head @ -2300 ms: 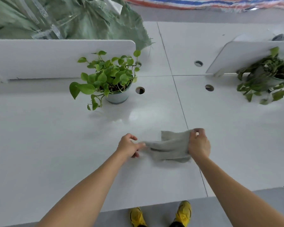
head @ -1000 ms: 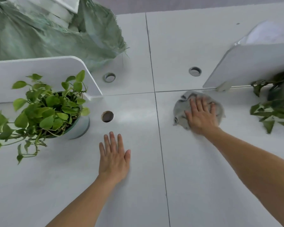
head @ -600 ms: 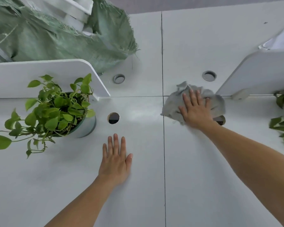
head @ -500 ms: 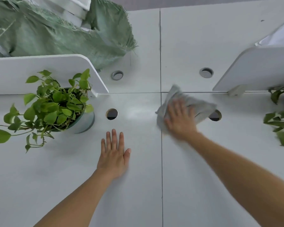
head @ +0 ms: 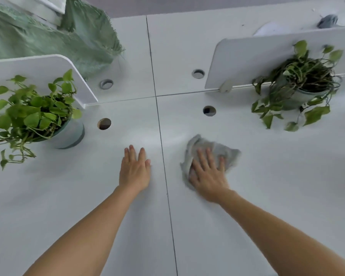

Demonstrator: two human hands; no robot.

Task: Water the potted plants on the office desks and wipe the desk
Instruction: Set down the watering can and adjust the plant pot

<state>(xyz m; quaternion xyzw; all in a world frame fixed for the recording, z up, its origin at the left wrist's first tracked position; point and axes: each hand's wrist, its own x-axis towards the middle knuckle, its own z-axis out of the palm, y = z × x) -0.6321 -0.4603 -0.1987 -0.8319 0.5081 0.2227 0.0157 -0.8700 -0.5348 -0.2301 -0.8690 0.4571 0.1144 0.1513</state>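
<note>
A crumpled grey cloth [head: 225, 152] lies on the white desk [head: 267, 176], just right of the seam between two desktops. My right hand [head: 207, 174] presses flat on the cloth with fingers spread. My left hand [head: 134, 168] rests flat on the bare desk left of the seam, holding nothing. A bright green potted plant [head: 34, 114] in a pale pot stands at the left. A darker trailing potted plant [head: 299, 84] stands at the right, against a divider.
Two white divider panels stand on the desks, one behind the left plant [head: 38, 72] and one at the right [head: 247, 60]. Cable holes [head: 104, 123] [head: 209, 110] open in the desktops. A green woven sack [head: 48, 38] fills the far left corner.
My right hand has drawn the cloth back toward me from the far seam by the divider, to a spot right of my left hand. My left hand has stayed flat on the desk.
</note>
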